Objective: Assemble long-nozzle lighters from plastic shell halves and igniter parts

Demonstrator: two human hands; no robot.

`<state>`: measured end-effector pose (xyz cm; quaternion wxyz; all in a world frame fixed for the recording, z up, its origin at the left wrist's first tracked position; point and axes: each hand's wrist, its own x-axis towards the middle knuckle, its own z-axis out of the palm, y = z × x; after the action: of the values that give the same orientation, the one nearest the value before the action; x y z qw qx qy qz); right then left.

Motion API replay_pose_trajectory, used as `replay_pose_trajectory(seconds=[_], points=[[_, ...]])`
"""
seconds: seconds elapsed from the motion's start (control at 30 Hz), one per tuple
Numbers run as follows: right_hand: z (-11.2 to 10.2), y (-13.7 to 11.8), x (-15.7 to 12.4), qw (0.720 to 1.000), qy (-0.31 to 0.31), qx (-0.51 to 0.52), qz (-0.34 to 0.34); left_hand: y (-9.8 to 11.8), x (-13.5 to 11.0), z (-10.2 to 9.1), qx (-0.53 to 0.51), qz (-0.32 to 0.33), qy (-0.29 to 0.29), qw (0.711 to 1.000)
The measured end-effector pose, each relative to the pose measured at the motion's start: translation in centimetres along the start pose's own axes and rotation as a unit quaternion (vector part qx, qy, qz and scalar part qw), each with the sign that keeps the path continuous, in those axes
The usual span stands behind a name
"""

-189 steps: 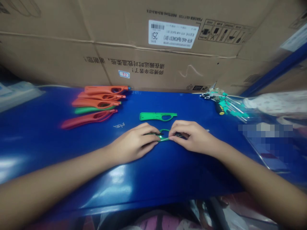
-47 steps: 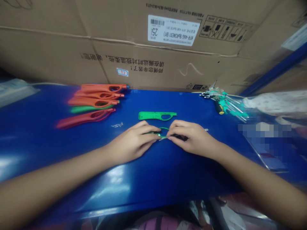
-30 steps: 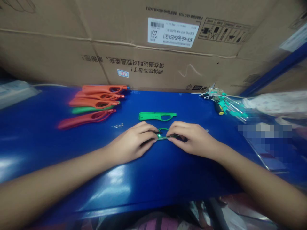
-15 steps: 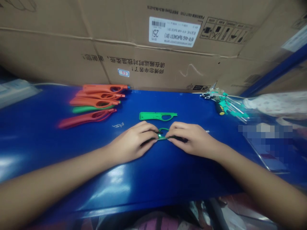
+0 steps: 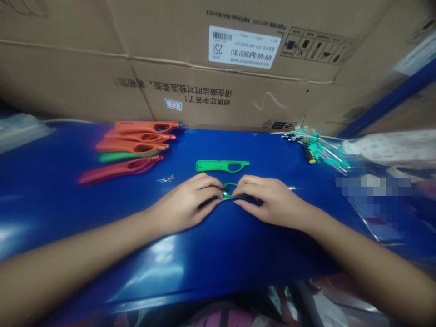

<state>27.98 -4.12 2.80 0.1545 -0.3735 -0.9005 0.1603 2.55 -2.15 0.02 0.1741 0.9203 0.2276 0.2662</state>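
Note:
Between my two hands lies a green lighter casing (image 5: pixel 230 185), with its looped trigger guard showing and the rest covered by fingers. My left hand (image 5: pixel 192 198) grips it from the left, thumb and fingers closed on it. From the other side my right hand (image 5: pixel 264 197) pinches it near the loop; a silvery rod end (image 5: pixel 291 188) shows beyond that hand. Just behind the hands rests a second green casing half (image 5: pixel 221 165), flat on the table. What small parts sit inside the held casing I cannot make out.
Several orange, red and green lighters (image 5: pixel 146 127) lie at the left. Small pins (image 5: pixel 165 179) are scattered near my left hand. At the right are a heap of turquoise-ended rods (image 5: pixel 323 147) and a black-yellow screwdriver handle (image 5: pixel 310 156). A cardboard box (image 5: pixel 190 77) stands behind the blue table (image 5: pixel 218 259).
My right fingers have shifted slightly left over the casing's loop, and the thumb sits a little apart from the other fingers. The view has moved slightly. The other objects keep their places.

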Motion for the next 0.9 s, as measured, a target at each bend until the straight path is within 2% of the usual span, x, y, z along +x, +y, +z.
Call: replay_pose_trajectory(seconds=[0.3, 0.37, 0.47, 0.6, 0.7, 0.8, 0.9], points=[[-0.3, -0.7, -0.2, 1.000, -0.009, -0.002, 0.018, 0.1, 0.0, 0.0, 0.001, 0.000, 0.003, 1.000], [-0.4, -0.5, -0.1, 1.000, 0.014, -0.004, 0.022, 0.1, 0.0, 0.0, -0.001, 0.001, 0.004, 1.000], [-1.1, 0.7, 0.0, 0.993, 0.102, -0.026, 0.057, 0.1, 0.0, 0.0, 0.000, -0.001, 0.004, 1.000], [-3.4, 4.4, -0.3, 0.950, 0.243, -0.122, 0.153, 0.0, -0.2, -0.1, 0.005, -0.006, 0.003, 1.000], [-5.5, 7.9, -1.1, 0.897, 0.298, -0.203, 0.254, 0.1, -0.1, -0.2, 0.011, -0.007, 0.001, 1.000], [-6.8, 10.9, -2.2, 0.835, 0.285, -0.282, 0.376, 0.2, 0.0, -0.3, 0.020, -0.003, 0.003, 1.000], [-6.8, 13.0, -3.1, 0.806, 0.214, -0.295, 0.466, 0.3, 0.0, -0.4, 0.026, 0.001, 0.006, 1.000]])
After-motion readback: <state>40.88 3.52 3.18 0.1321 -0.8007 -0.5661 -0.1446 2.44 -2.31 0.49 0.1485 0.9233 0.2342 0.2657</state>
